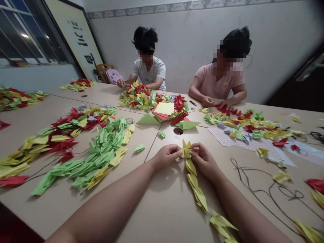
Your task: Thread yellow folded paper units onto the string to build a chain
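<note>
Between my two hands is a yellow folded paper piece (186, 151) with pointed tips, probably an origami crane. My left hand (167, 156) pinches its left side between thumb and fingers. On the other side, my right hand (203, 159) grips it the same way. A strand of yellow folded paper pieces (196, 190) runs from it down toward the bottom edge, with a bit of dark cord showing between pieces. Two loose green folded pieces lie beyond my left hand, the nearer green piece (139, 148) close to the table seam.
Strands of green pieces (101, 148) and red and yellow ones cover the left. Paper squares (164, 108) lie by a dark table hole (178, 131). Loose black cord (268, 189) curls at right. Two people sit opposite, one in a white shirt (152, 72), one in a pink shirt (217, 81).
</note>
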`<control>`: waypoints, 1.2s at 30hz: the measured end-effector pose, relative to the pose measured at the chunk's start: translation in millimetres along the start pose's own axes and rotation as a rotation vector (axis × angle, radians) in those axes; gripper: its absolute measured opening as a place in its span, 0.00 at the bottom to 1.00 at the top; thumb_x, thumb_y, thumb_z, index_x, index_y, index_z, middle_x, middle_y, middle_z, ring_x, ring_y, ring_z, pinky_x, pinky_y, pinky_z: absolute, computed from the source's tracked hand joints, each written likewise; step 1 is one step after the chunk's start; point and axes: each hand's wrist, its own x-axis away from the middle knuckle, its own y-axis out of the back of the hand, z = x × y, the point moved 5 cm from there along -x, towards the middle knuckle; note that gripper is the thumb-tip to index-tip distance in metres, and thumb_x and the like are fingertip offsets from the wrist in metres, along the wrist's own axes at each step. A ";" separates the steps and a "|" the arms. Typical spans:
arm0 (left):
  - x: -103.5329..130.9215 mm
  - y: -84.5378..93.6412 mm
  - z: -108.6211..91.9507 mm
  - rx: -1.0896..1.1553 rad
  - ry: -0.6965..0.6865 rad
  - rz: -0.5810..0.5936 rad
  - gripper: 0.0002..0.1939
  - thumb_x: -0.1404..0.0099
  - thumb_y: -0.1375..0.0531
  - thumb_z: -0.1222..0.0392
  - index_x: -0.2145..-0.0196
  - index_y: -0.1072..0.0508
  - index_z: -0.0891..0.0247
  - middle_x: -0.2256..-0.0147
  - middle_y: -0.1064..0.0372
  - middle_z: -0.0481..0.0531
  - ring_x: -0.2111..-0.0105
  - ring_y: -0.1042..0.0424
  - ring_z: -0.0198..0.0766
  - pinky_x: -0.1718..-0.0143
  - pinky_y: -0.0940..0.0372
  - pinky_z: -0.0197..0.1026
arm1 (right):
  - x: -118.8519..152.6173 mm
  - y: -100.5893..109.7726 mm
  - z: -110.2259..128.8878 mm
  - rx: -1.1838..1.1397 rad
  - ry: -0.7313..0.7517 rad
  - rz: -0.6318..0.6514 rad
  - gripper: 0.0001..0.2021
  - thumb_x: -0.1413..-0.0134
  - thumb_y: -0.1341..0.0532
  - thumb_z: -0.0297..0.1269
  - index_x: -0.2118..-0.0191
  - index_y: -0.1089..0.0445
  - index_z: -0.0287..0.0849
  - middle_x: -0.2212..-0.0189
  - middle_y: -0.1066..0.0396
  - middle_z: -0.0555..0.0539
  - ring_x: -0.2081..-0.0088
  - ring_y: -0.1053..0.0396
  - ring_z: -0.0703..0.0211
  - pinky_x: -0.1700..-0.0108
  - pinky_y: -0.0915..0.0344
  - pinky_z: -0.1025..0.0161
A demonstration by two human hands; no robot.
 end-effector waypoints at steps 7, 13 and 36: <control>-0.5 0.5 4.0 0.121 0.063 -0.006 0.15 0.43 0.45 0.51 0.77 0.37 0.67 0.76 0.39 0.47 0.74 0.40 0.32 0.69 0.44 0.34 | 1.2 -1.7 1.5 -0.045 -0.002 0.030 0.11 0.53 0.40 0.44 0.69 0.42 0.45 0.76 0.34 0.54 0.75 0.37 0.65 0.74 0.42 0.68; 0.2 -0.4 4.6 0.119 0.119 -0.010 0.17 0.44 0.44 0.47 0.76 0.36 0.66 0.76 0.38 0.47 0.75 0.39 0.32 0.71 0.45 0.35 | 1.4 -2.2 -0.7 -0.047 -0.021 0.039 0.11 0.53 0.40 0.44 0.69 0.41 0.45 0.78 0.34 0.53 0.74 0.35 0.64 0.72 0.41 0.67; 1.2 -7.9 9.9 0.659 0.187 -0.003 0.20 0.55 0.35 0.48 0.78 0.37 0.67 0.74 0.37 0.47 0.71 0.36 0.31 0.60 0.41 0.40 | 1.0 5.0 -14.4 -0.251 -0.184 0.052 0.12 0.56 0.37 0.41 0.67 0.40 0.47 0.73 0.27 0.50 0.69 0.28 0.57 0.70 0.34 0.64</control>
